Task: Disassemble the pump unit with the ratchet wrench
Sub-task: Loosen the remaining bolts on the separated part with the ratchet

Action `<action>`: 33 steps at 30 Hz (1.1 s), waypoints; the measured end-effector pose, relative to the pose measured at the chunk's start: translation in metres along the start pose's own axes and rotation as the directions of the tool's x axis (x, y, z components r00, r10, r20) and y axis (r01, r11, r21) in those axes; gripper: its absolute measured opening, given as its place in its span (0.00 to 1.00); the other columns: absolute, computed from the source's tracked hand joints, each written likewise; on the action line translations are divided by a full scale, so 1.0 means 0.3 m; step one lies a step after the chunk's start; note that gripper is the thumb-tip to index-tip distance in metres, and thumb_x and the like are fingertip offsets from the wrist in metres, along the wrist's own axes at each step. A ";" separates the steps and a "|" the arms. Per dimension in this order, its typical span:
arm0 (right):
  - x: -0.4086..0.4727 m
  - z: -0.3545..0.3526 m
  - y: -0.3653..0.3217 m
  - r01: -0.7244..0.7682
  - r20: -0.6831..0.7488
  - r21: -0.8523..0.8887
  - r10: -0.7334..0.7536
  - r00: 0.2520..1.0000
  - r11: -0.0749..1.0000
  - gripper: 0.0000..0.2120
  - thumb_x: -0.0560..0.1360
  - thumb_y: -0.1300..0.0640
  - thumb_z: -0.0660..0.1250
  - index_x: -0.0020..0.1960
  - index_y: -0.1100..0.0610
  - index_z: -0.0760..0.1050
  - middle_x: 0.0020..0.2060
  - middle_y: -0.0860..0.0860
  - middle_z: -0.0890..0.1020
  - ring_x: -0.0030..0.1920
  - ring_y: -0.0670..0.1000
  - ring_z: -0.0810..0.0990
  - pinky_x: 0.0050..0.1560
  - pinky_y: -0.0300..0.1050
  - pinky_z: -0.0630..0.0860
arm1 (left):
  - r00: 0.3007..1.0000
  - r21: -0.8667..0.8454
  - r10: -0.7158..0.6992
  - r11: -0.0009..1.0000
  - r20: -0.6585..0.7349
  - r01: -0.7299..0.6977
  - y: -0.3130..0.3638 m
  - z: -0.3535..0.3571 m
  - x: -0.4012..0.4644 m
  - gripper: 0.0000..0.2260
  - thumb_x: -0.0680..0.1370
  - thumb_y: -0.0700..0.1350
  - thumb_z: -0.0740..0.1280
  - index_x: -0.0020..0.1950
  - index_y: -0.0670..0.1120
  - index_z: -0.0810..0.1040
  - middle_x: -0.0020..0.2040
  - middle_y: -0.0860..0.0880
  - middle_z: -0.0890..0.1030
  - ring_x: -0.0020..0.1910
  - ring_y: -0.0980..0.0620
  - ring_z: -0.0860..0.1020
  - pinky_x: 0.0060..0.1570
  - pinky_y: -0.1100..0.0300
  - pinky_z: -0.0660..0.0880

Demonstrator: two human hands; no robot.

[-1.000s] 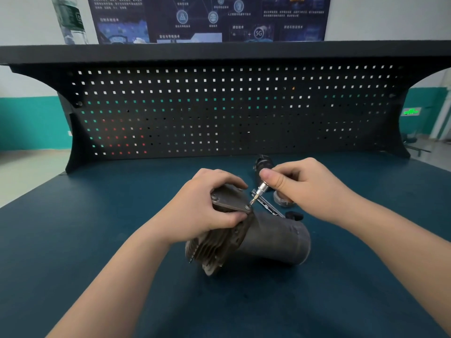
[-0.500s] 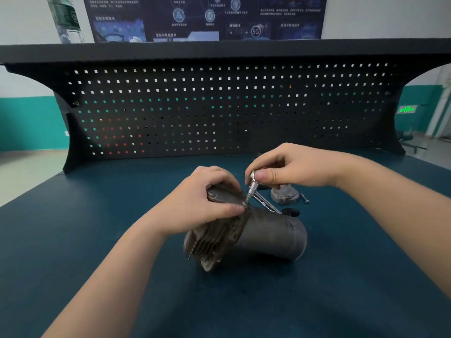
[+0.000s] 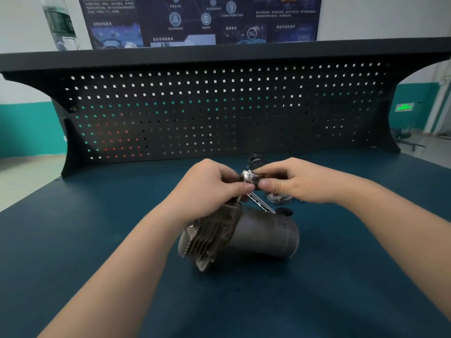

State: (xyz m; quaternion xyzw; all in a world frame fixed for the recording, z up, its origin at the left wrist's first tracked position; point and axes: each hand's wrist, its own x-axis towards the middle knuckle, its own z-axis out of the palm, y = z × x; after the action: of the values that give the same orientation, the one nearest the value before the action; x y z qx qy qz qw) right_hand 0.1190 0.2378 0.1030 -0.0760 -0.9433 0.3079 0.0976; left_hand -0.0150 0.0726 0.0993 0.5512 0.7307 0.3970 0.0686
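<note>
1. The left hand [image 3: 207, 189] is curled above the finned end of the pump, its thumb and fingers pinched on the shiny silver ratchet wrench head [image 3: 250, 178].
2. The right hand [image 3: 292, 182] is curled on the same wrench head from the other side, thumb and forefinger gripping it; the two hands nearly touch.
3. A slim silver shaft [image 3: 260, 203] is seen running down and to the right from under the hands; whether it is part of the wrench cannot be told.
4. The grey metal pump unit [image 3: 244, 234], a cylinder with a ribbed, finned cap at its left end, lies on its side just below the hands on the dark blue workbench top [image 3: 97, 240].
5. A small round silvery part [image 3: 279, 198] rests on the bench beneath the right hand, and a dark knob-like piece [image 3: 256, 161] lies just behind the hands.
6. A black perforated pegboard [image 3: 219, 113] stands at the back of the bench.
7. A clear plastic bottle with a green label [image 3: 61, 23] stands on the shelf above; its contents cannot be made out.
</note>
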 end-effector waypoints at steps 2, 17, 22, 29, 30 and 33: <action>-0.017 -0.010 0.064 -0.075 -0.059 -0.035 0.073 0.996 0.997 0.22 0.65 0.31 0.63 0.51 0.42 0.80 0.40 0.45 0.83 0.37 0.47 0.77 0.39 0.44 0.76 | 1.000 -0.007 -0.002 1.000 0.021 0.002 -0.006 -0.005 0.006 0.08 0.73 0.53 0.72 0.37 0.51 0.85 0.37 0.53 0.85 0.41 0.53 0.82 0.50 0.49 0.78; -0.187 0.249 0.003 0.571 -0.862 0.346 0.012 0.508 0.745 0.12 0.68 0.41 0.75 0.39 0.48 0.77 0.29 0.45 0.77 0.26 0.45 0.73 0.27 0.36 0.68 | 0.994 -0.091 0.055 0.995 0.097 -0.046 -0.042 -0.019 0.022 0.05 0.73 0.49 0.73 0.42 0.50 0.86 0.39 0.56 0.85 0.43 0.59 0.83 0.50 0.62 0.78; -0.150 0.311 -0.136 0.565 -0.954 0.243 0.089 0.286 0.789 0.11 0.73 0.43 0.69 0.36 0.46 0.73 0.26 0.46 0.75 0.23 0.49 0.72 0.24 0.43 0.68 | 0.982 -0.097 0.037 0.995 0.186 -0.020 -0.048 -0.029 0.029 0.05 0.74 0.50 0.71 0.46 0.52 0.86 0.42 0.58 0.85 0.47 0.61 0.82 0.53 0.63 0.75; -0.062 0.290 -0.131 0.627 -0.672 0.711 0.567 0.476 0.318 0.10 0.72 0.51 0.63 0.35 0.54 0.72 0.23 0.52 0.71 0.19 0.49 0.64 0.22 0.37 0.60 | 0.980 -0.079 0.006 0.997 0.197 0.010 -0.050 -0.031 0.052 0.05 0.75 0.50 0.71 0.43 0.52 0.86 0.40 0.56 0.85 0.43 0.62 0.81 0.49 0.67 0.74; -0.051 0.286 -0.125 0.590 -0.598 0.763 0.633 0.491 0.263 0.11 0.74 0.51 0.63 0.35 0.55 0.71 0.24 0.52 0.71 0.19 0.48 0.63 0.21 0.37 0.58 | 0.981 -0.100 0.009 0.995 0.195 0.011 -0.051 -0.028 0.048 0.05 0.75 0.49 0.71 0.42 0.51 0.86 0.40 0.56 0.85 0.41 0.63 0.81 0.46 0.69 0.74; -0.033 0.275 -0.113 0.574 -0.473 0.809 0.723 0.504 0.128 0.12 0.77 0.57 0.61 0.35 0.55 0.68 0.25 0.53 0.70 0.19 0.47 0.61 0.22 0.37 0.56 | 0.986 -0.084 0.024 0.996 0.163 -0.011 -0.055 -0.020 0.043 0.05 0.74 0.49 0.72 0.42 0.51 0.86 0.38 0.57 0.85 0.40 0.62 0.82 0.48 0.66 0.76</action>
State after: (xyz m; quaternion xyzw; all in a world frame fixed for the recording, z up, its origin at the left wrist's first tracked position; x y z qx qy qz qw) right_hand 0.1068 0.1620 0.0566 -0.1927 -0.2786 0.7630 0.5506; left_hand -0.0355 0.0794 0.0970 0.5850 0.7006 0.3809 0.1476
